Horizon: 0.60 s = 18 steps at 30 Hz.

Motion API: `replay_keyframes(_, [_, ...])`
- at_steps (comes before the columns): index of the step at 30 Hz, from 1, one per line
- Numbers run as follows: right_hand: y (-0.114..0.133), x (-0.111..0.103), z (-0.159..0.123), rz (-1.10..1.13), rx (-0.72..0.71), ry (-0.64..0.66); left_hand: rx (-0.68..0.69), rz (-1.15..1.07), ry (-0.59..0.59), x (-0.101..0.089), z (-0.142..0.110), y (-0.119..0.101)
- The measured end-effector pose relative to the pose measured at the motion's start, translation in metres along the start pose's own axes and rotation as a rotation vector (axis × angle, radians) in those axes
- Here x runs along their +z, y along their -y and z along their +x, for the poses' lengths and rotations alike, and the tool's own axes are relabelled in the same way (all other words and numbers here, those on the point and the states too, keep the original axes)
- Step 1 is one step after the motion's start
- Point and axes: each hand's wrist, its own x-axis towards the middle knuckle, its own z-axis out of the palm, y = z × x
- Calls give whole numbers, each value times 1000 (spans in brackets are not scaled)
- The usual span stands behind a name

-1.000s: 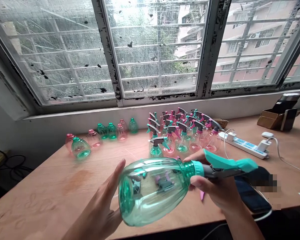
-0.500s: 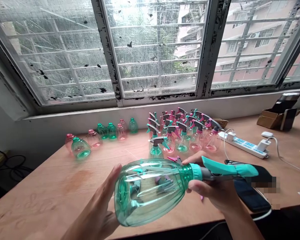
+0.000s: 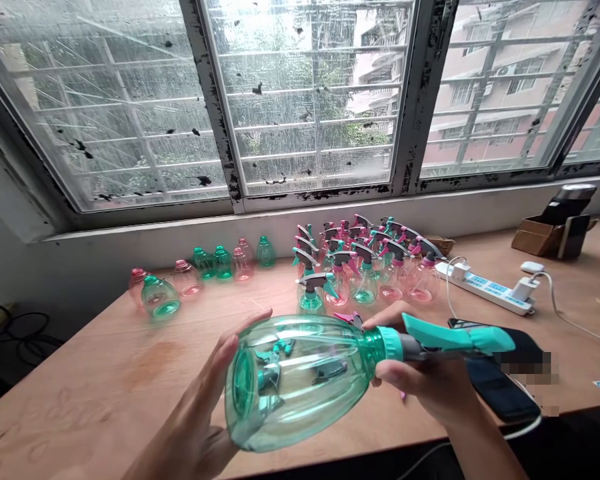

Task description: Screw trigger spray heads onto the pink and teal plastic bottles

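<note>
A clear green spray bottle (image 3: 300,380) lies sideways in the air above the table, its base to the left and its neck to the right. My left hand (image 3: 205,400) wraps round the base end. At the neck, my right hand (image 3: 425,387) grips the turquoise collar (image 3: 390,343) between thumb and fingers. The grey and turquoise trigger head (image 3: 455,337) sits on the neck and points right. Through the bottle's wall I see loose turquoise and grey spray heads (image 3: 270,370) on the table, and a pink one (image 3: 347,318) shows partly behind it.
Several pink and green spray bottles with heads (image 3: 365,267) stand grouped by the window wall. Further left are several headless bottles (image 3: 223,262). A power strip (image 3: 485,290), a dark phone (image 3: 503,390) with a cable, and a cardboard box (image 3: 535,237) lie to the right.
The bottle has rolled slightly about its length, and my left hand's fingers have shifted further over its upper side. My right hand keeps its hold at the collar.
</note>
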Motion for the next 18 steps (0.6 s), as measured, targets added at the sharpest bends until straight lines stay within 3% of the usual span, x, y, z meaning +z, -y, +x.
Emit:
replay_keyframes(3, [-3, -3, 0, -4, -41, 38, -48, -44, 30, 2, -3, 0])
replay_keyframes(10, [2, -1, -4, 8, 93, -18, -56, -110, 35, 1, -2, -4])
replay_keyframes(15, [3, 0, -3, 12, 8, 22, -32, -74, 11, 1, -3, -3])
replay_keyframes(18, [1, 0, -2, 23, 36, 21, -10, -36, 13, 0, -5, -2])
